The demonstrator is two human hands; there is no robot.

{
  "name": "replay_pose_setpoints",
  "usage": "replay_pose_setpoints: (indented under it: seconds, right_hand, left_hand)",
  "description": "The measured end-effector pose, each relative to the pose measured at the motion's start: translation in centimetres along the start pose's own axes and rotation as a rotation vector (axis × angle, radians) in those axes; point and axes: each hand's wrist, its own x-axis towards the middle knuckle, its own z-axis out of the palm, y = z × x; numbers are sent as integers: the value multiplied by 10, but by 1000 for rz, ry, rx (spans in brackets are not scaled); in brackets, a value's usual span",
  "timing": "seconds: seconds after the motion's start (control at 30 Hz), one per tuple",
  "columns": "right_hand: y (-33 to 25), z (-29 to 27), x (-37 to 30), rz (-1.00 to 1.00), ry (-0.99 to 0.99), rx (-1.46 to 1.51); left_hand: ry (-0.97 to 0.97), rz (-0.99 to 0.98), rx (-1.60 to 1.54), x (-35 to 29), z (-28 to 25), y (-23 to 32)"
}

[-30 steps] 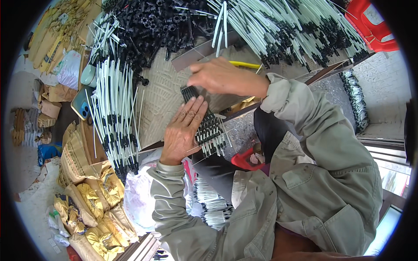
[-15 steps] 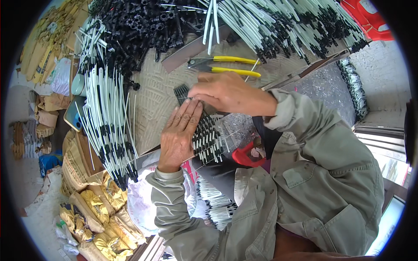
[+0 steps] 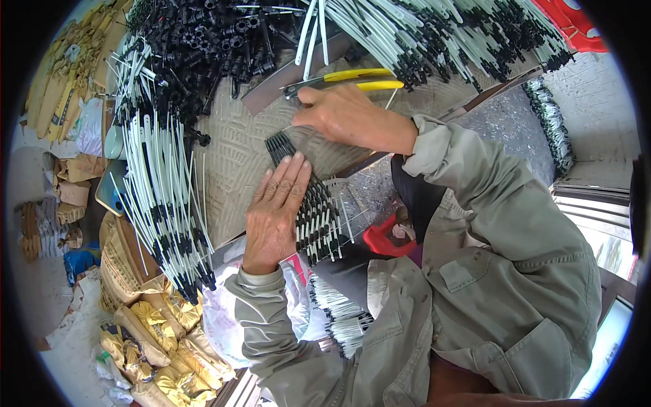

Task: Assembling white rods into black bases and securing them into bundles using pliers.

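My left hand [image 3: 277, 207] lies flat, fingers stretched out together, on a row of dark rods with white ends [image 3: 319, 224] at the table's near edge. The rods' narrow black tips [image 3: 279, 146] stick out past its fingertips. My right hand [image 3: 336, 117] is bent above the table just beyond those tips, thumb and fingers drawn together. A thin light sliver shows at its fingertips; what it is I cannot make out. Close behind that hand lies a pair of pliers with yellow handles [image 3: 359, 73], its jaws partly covered by the hand.
Black plastic parts [image 3: 210, 54] heap up at the back left. White rods with black ends lie in bundles at the left [image 3: 166, 197] and back right [image 3: 434, 41]. A flat grey-brown metal strip [image 3: 271, 91] lies behind the pliers. Wrapped packages [image 3: 159, 332] sit at lower left.
My right hand has drawn away from the left fingertips, back toward the pliers. The pliers have shifted and tilted slightly. My left hand stays on the rods.
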Motion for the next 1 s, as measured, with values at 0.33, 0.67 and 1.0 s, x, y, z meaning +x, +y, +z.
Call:
replay_pose_setpoints:
  seconds: [0.33, 0.67, 1.0]
  right_hand:
    - [-7, 5, 8, 18, -94, 6]
    - [-8, -14, 9, -172, -47, -185]
    - [-16, -4, 23, -209, -63, -174]
  left_hand:
    - [3, -8, -15, 1, -1, 2]
    - [36, 8, -31, 0, 0, -1]
    - [24, 14, -17, -4, 1, -2]
